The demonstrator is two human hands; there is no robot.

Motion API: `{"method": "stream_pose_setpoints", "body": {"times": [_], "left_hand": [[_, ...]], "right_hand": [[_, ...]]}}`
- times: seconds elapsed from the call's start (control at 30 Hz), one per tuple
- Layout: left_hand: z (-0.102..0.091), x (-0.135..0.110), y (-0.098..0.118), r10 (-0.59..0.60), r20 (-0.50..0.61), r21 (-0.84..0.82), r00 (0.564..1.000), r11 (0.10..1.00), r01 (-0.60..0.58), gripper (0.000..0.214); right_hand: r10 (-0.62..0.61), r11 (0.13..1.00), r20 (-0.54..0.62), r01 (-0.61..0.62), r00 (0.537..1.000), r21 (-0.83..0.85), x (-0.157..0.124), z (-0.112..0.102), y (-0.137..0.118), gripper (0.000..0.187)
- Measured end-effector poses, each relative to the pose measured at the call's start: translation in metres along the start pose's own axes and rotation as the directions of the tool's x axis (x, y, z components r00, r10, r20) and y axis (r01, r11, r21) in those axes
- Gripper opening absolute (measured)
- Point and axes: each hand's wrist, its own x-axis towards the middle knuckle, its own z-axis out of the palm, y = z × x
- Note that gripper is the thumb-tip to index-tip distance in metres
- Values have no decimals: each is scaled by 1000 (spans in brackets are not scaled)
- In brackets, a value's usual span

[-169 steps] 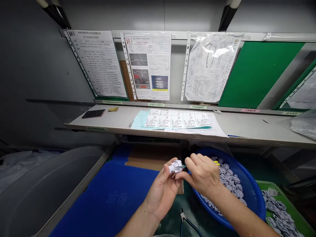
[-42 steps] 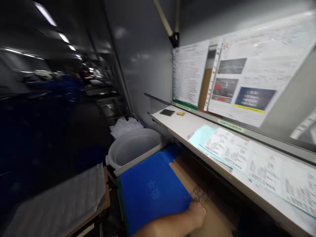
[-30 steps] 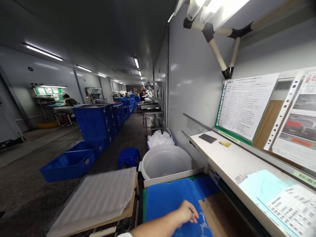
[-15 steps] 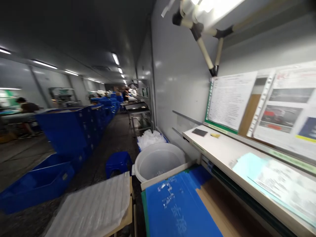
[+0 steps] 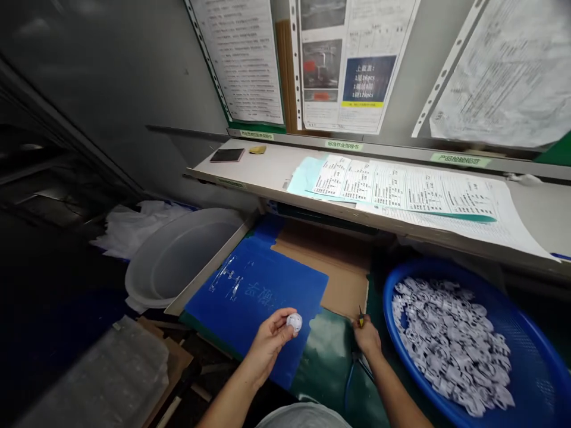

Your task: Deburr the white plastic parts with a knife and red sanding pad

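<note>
My left hand pinches a small white round plastic part between thumb and fingers, above the right edge of a blue sheet. My right hand is closed around a pair of cutting pliers. Their dark tip points away from me, and the blue handles stick out below the hand. Just right of that hand, a large blue plastic basket holds a heap of white plastic parts. Small clear plastic pieces lie on the blue sheet's left side.
A green work surface and brown cardboard lie under and beside the sheet. A grey-white tub stands left. Above the bench runs a shelf with printed papers and a dark flat object. Below me is a pale rounded rim.
The view has swung right and down from the aisle to the bench. Both hands, the white part, the pliers and the basket have come into view.
</note>
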Motion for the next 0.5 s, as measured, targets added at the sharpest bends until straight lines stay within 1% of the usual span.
{"method": "stream_pose_setpoints", "body": {"times": [0.07,0.13,0.2,0.27,0.3,0.37,0.43,0.5], "left_hand": [[-3,-6,-1,-46,-32,-56,998,997,45,54],[-7,-9,-1,-76,-52,-59,996,996,73,57],[-11,-10,-2,-95,-73,-34,993,995,93,59],[-15,-9,-2,-101,-83,-12,991,995,100,59],[-16,-8,-1,-99,-79,-5,992,995,98,58],[-15,-7,1,-78,-59,2,995,997,78,55],[-12,-7,6,-42,-33,6,999,999,42,53],[-8,-8,13,-3,1,11,1000,1000,3,51]], "right_hand": [[20,1000,-31,-20,999,17,-4,5,18,39],[-3,1000,-53,5,999,31,-13,12,32,38],[-59,997,-62,62,996,39,-21,18,38,38],[-109,993,-79,112,991,34,-25,23,39,44],[-113,993,-100,116,989,25,-25,24,39,48],[-62,998,-164,63,985,-1,-25,25,40,55],[33,999,-224,-39,974,-23,-27,23,44,61],[110,992,-248,-123,962,-36,-31,19,51,65]]}}
